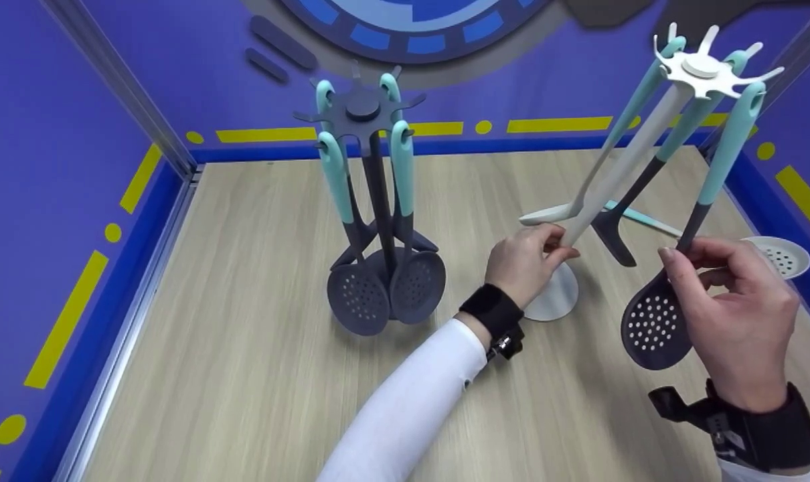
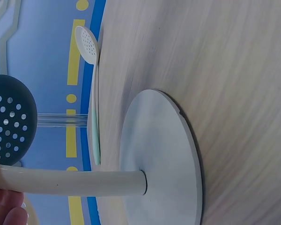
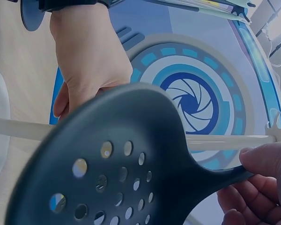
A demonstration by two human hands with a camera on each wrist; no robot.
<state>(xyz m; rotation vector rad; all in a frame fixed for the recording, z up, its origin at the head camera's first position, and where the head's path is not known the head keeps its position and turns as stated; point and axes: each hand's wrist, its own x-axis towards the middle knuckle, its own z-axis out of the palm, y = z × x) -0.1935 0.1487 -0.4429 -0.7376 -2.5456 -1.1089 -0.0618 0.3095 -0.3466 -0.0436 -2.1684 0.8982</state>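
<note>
A white utensil stand (image 1: 636,144) rises on the right side of the table, its round base (image 2: 164,154) plain in the left wrist view. My left hand (image 1: 522,264) grips its pole low down, just above the base. Thumb and fingers of my right hand (image 1: 746,301) pinch the dark neck of a skimmer (image 1: 654,328) with a round perforated head. The skimmer's teal handle (image 1: 730,147) reaches up to a hook of the stand's white top. A white-headed utensil (image 1: 549,214) and a dark-headed one (image 1: 612,237) also hang there by teal handles.
Left of my hands stands a dark rack (image 1: 363,110) hung with several dark utensils with teal handles, two of them skimmers. A white perforated spoon (image 1: 786,258) lies on the table behind my right hand. Blue panels (image 1: 478,134) wall in the back and sides.
</note>
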